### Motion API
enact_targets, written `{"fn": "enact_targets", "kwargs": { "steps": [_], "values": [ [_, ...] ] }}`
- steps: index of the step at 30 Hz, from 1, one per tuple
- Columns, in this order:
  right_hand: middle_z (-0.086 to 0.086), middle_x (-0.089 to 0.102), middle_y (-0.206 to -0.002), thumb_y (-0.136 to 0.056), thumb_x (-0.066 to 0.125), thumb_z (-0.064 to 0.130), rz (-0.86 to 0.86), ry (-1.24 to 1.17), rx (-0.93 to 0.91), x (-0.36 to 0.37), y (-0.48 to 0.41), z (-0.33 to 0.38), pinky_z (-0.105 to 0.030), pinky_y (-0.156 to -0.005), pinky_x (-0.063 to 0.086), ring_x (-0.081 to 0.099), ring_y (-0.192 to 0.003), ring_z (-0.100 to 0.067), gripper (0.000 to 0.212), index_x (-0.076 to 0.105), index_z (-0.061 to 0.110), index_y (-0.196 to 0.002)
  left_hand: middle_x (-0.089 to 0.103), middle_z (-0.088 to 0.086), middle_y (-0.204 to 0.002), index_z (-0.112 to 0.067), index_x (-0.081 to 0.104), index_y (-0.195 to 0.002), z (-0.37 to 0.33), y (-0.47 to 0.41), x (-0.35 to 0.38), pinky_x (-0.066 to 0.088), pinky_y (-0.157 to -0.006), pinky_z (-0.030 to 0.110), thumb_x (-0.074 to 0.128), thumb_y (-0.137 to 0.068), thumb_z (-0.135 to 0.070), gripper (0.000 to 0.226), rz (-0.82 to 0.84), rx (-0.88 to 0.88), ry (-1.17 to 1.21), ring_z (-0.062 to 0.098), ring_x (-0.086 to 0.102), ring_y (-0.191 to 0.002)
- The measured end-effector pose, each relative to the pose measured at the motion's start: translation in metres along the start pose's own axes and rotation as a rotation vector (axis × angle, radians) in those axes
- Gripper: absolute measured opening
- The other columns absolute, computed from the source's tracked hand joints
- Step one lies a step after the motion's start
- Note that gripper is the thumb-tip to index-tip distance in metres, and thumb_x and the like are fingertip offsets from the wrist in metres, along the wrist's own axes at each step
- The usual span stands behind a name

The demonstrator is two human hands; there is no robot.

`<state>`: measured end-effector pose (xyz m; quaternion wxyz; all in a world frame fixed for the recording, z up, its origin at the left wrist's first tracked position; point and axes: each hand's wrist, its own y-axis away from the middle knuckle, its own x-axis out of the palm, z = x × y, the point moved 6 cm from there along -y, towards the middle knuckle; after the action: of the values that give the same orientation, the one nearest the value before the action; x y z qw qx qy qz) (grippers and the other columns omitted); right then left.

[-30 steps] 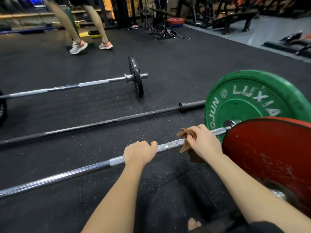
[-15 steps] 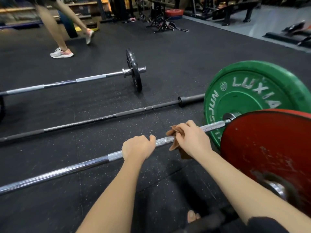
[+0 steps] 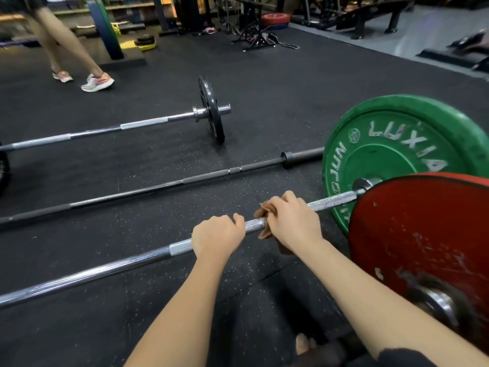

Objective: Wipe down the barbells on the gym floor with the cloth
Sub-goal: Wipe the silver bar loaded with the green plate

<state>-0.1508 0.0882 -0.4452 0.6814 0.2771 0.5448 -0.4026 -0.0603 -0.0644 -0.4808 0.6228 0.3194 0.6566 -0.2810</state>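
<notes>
R hand [image 3: 292,221] clamps cloth [image 3: 264,230] round chrome bar [image 3: 105,271] nr green plate [image 3: 397,154]; L hand [image 3: 217,235] grips bar beside it. Keep cloth wrapped tight, steady w/ L.

2 hands [image 3: 217,235] [image 3: 292,221], cloth [image 3: 264,234] on chrome barbell [image 3: 105,271]

Brown cloth [image 3: 264,234] wraps the nearest chrome barbell [image 3: 105,270]; black barbell [image 3: 158,187] and silver barbell [image 3: 105,130] lie beyond.
</notes>
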Motion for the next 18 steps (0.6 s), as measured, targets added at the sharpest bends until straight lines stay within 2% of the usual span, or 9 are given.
{"fn": "enact_targets", "kwargs": {
  "steps": [3, 7, 10, 13, 15, 17, 18],
  "values": [
    [0.003, 0.052, -0.117, -0.101, 0.048, 0.042, 0.020, -0.091, 0.024, -0.005, -0.004, -0.013, -0.036, -0.073, 0.044, 0.059, -0.109, -0.026, 0.023, 0.061, 0.036, -0.119, 0.048, -0.001, -0.062, -0.016, 0.059, -0.075, -0.001, -0.002, 0.000, 0.036, -0.065, 0.033, 0.024, -0.103, -0.042, 0.052, 0.031, 0.028, -0.001, 0.027, 0.053, -0.069],
    [0.000, 0.051, -0.114, -0.101, 0.048, 0.041, -0.036, -0.043, 0.200, -0.016, -0.011, -0.061, -0.039, -0.073, 0.052, 0.062, -0.103, -0.027, 0.025, 0.060, 0.033, -0.121, 0.057, 0.000, -0.073, -0.016, 0.058, -0.075, 0.003, -0.006, 0.003, 0.039, -0.071, 0.035, 0.021, -0.103, -0.045, 0.055, 0.128, 0.069, 0.088, 0.029, 0.056, -0.078],
    [-0.004, 0.049, -0.120, -0.102, 0.046, 0.032, -0.079, 0.058, 0.270, -0.018, -0.008, -0.063, -0.037, -0.068, 0.043, 0.055, -0.109, -0.029, 0.025, 0.058, 0.027, -0.123, 0.062, 0.002, -0.082, -0.019, 0.051, -0.076, 0.008, -0.001, 0.002, 0.042, -0.075, 0.037, 0.022, -0.105, -0.050, 0.052, 0.115, 0.096, 0.189, 0.030, 0.058, -0.082],
    [-0.004, 0.048, -0.123, -0.103, 0.046, 0.030, -0.065, 0.057, 0.175, -0.010, 0.001, -0.022, -0.036, -0.070, 0.040, 0.052, -0.112, -0.027, 0.025, 0.058, 0.027, -0.125, 0.060, -0.001, -0.077, -0.019, 0.049, -0.079, 0.024, 0.009, -0.014, 0.045, -0.077, 0.037, 0.030, -0.105, -0.053, 0.047, -0.015, 0.117, 0.244, 0.030, 0.059, -0.080],
    [-0.002, 0.049, -0.123, -0.103, 0.047, 0.035, -0.037, 0.011, 0.035, 0.001, 0.012, 0.011, -0.036, -0.072, 0.045, 0.054, -0.108, -0.026, 0.026, 0.059, 0.029, -0.126, 0.055, -0.003, -0.069, -0.017, 0.050, -0.070, 0.049, 0.012, -0.029, 0.042, -0.075, 0.036, 0.029, -0.106, -0.052, 0.054, -0.126, 0.081, 0.164, 0.029, 0.057, -0.076],
    [-0.001, 0.050, -0.121, -0.102, 0.048, 0.037, -0.022, -0.014, -0.066, 0.005, 0.017, 0.028, -0.037, -0.075, 0.049, 0.056, -0.105, -0.026, 0.027, 0.060, 0.031, -0.126, 0.057, -0.001, -0.069, -0.015, 0.055, -0.066, 0.083, 0.012, -0.032, 0.040, -0.074, 0.036, 0.023, -0.107, -0.053, 0.064, -0.085, -0.005, 0.069, 0.030, 0.057, -0.074],
    [0.000, 0.051, -0.119, -0.101, 0.049, 0.038, 0.000, -0.039, -0.063, 0.002, 0.014, 0.026, -0.037, -0.075, 0.049, 0.058, -0.105, -0.026, 0.026, 0.061, 0.032, -0.123, 0.061, 0.002, -0.075, -0.014, 0.061, -0.071, 0.099, 0.014, -0.028, 0.042, -0.076, 0.036, 0.020, -0.106, -0.054, 0.067, -0.014, -0.061, 0.031, 0.031, 0.059, -0.077]
  ]
}}
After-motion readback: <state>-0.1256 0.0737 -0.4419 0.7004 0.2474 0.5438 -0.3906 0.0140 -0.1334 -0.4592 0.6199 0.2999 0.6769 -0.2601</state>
